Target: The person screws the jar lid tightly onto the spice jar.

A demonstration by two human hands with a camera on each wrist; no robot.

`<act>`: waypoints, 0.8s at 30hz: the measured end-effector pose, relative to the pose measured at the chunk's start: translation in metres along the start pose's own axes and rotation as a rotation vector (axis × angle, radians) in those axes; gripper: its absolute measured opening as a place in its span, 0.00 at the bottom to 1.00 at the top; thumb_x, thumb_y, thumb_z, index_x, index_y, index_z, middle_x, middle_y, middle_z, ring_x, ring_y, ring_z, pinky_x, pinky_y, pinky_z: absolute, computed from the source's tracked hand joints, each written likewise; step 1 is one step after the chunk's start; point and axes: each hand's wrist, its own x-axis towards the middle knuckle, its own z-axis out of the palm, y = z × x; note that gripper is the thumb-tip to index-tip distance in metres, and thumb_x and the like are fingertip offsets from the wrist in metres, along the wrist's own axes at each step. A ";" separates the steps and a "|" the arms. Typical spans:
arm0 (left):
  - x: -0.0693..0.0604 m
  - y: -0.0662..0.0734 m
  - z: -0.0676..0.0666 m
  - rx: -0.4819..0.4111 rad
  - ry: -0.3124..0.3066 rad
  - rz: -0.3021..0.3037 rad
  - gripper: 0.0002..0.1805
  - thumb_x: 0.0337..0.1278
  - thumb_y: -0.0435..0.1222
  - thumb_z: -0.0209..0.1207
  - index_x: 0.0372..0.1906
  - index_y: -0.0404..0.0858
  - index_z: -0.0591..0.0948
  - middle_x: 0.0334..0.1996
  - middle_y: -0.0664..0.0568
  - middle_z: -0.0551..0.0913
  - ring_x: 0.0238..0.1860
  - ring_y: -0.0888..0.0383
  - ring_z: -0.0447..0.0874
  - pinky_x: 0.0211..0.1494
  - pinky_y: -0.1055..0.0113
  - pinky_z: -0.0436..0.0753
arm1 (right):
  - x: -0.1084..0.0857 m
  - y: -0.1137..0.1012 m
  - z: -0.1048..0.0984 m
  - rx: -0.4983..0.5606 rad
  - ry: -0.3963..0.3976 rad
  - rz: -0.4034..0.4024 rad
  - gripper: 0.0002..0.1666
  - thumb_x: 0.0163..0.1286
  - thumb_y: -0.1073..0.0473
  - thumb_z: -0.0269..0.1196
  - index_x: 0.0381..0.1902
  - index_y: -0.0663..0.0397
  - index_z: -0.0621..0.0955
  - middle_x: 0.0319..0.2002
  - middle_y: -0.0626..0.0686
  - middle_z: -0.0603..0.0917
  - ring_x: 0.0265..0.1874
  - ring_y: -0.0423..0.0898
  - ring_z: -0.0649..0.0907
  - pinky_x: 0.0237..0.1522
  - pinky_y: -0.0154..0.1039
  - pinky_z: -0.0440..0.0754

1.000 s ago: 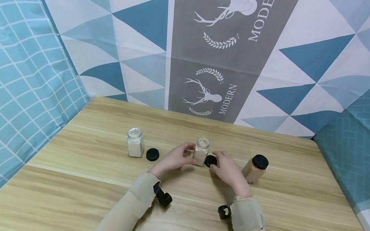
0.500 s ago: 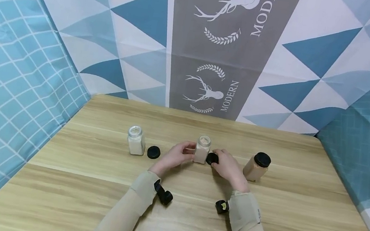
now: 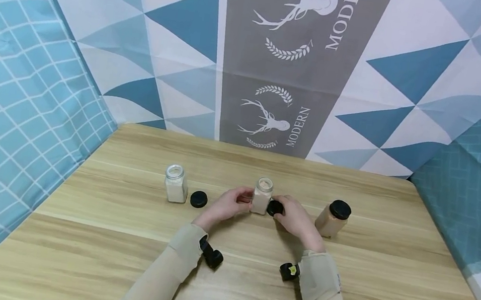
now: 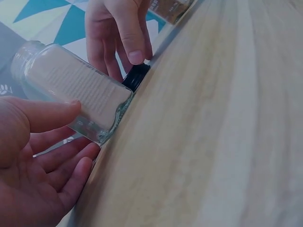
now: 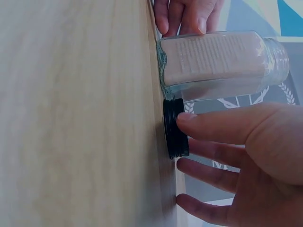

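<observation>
An uncapped glass jar [image 3: 262, 198] of pale powder stands upright at the table's middle. My left hand [image 3: 229, 205] holds it from the left side; in the left wrist view the thumb lies across its near face and the fingers reach low behind. To its right a black screw lid [image 5: 175, 128] lies flat on the table, its edge against or very near the jar's base. My right hand [image 3: 295, 220] has the thumb on this lid's near edge and a finger at its far side.
A second uncapped jar [image 3: 176, 186] with white powder stands left, a black lid [image 3: 199, 199] lying beside it. On the right is a capped jar [image 3: 331, 220] with brownish contents. Patterned cloth [image 3: 272, 74] hangs behind the wooden table [image 3: 223, 288].
The head view has shifted slightly. Both hands, the jars and the lids stay practically where they were.
</observation>
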 end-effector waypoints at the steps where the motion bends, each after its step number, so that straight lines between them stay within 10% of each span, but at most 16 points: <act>1: 0.000 0.000 0.000 0.001 0.001 -0.004 0.25 0.56 0.31 0.57 0.60 0.33 0.68 0.55 0.42 0.74 0.54 0.49 0.74 0.57 0.59 0.73 | 0.000 0.000 0.000 -0.001 0.003 0.000 0.27 0.61 0.65 0.60 0.59 0.59 0.71 0.56 0.62 0.74 0.56 0.58 0.73 0.56 0.53 0.70; 24: 0.001 0.000 -0.001 -0.018 0.001 -0.007 0.25 0.54 0.31 0.59 0.59 0.35 0.70 0.53 0.43 0.76 0.53 0.49 0.75 0.57 0.59 0.74 | 0.001 0.001 0.002 -0.030 0.018 0.024 0.25 0.62 0.65 0.60 0.58 0.60 0.72 0.54 0.63 0.75 0.54 0.59 0.74 0.55 0.53 0.72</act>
